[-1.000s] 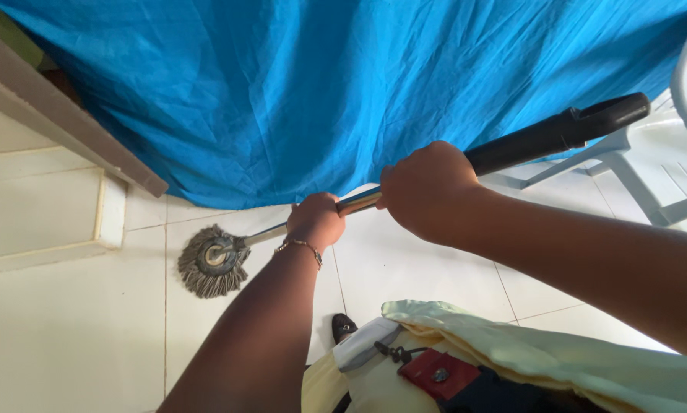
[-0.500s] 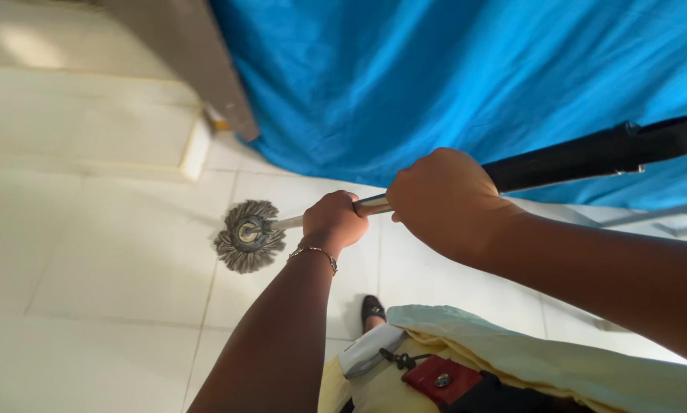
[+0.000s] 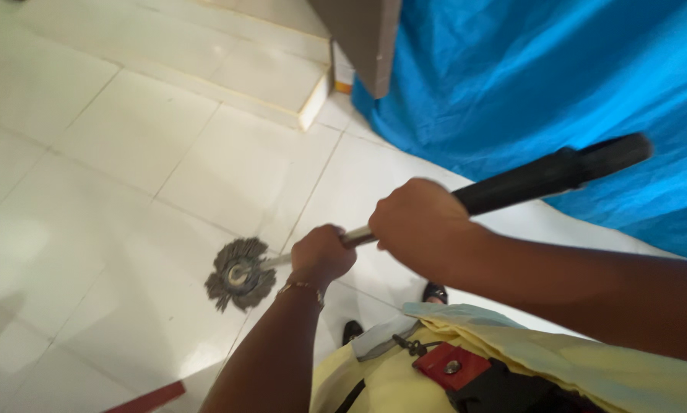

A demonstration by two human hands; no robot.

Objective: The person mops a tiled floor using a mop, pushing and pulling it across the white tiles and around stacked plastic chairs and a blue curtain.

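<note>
Both of my hands grip a mop. My left hand (image 3: 322, 255), with a thin bracelet at the wrist, is closed round the metal shaft lower down. My right hand (image 3: 418, 226) is closed round the shaft just below the black handle (image 3: 550, 174), which sticks up to the right. The round grey mop head (image 3: 240, 273) rests flat on the white tiled floor (image 3: 144, 153), left of my hands and away from the blue cloth (image 3: 557, 76).
A blue cloth hangs down to the floor at the upper right. A brown wooden post (image 3: 362, 38) stands beside a low tiled step (image 3: 282, 80). My feet in dark sandals (image 3: 433, 292) show below my hands. A red strip (image 3: 148, 398) lies at the bottom.
The view has swung left and away from the blue cloth. The mop head has moved from the cloth's edge out onto the open tiles. Both hands keep their grip.
</note>
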